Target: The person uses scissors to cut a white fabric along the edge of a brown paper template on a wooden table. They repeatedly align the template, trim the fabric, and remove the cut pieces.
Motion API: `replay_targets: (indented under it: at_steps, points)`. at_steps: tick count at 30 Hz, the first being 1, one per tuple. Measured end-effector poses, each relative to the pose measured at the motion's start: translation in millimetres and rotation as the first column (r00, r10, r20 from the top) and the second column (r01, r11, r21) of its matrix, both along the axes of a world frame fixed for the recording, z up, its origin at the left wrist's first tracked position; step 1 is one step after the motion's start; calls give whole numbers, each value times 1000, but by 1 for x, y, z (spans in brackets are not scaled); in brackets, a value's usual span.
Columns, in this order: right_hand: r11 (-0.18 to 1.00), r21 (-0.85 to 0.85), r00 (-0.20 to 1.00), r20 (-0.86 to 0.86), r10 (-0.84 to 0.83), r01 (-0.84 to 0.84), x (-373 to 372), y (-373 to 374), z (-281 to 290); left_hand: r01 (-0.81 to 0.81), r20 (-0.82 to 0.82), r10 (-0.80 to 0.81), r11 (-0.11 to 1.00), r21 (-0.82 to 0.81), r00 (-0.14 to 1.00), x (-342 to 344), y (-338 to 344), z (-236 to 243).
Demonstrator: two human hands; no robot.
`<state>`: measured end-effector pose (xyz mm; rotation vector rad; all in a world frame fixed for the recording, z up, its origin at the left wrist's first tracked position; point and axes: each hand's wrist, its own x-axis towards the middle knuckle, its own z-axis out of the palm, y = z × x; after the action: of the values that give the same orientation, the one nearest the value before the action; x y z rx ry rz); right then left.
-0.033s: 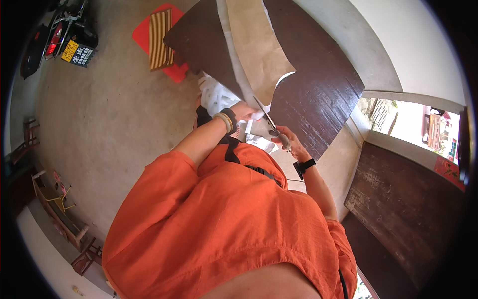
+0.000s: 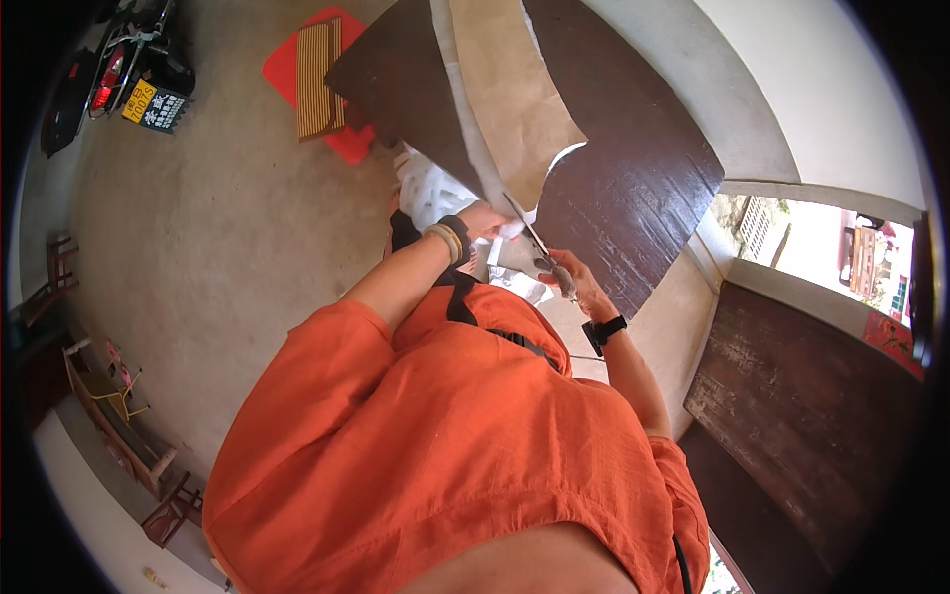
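Right fingers (image 2: 570,259) — gripping scissors (image 2: 541,260), forearm (image 2: 633,374) slanting inward

Orange top (image 2: 445,436), black buckled strap (image 2: 519,344), black wristwatch (image 2: 606,332), beige-and-dark wristbands (image 2: 451,238).

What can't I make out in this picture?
Head view: brown sheet, far end cut off by the top edge.
Head view: scissors, handles partly hidden by the right hand.
Head view: red plastic piece, middle hidden under the striped panel.
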<state>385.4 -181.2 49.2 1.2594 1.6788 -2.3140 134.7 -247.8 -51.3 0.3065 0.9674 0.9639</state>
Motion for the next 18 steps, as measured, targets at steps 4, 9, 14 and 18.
replay_targets:
  at_steps: [4, 9, 14, 18]
  points:
    - [998, 28, 994, 99, 55, -59, -2, 1, 4, 18, -60, -19, 1000, -22, 998, -1, 2, -1]
    - [944, -328, 999, 29, 41, -29, 10, 7, 4, 82, -114, -90, 994, -72, 989, -15, -2, 24]
    - [947, -311, 996, -38, 80, -88, 10, 3, -9, 75, -147, -96, 987, -140, 984, -18, -6, 35]
    - [957, -277, 996, -56, 72, -85, -16, 2, -24, 177, -62, -182, 981, -74, 981, -12, -9, 22]
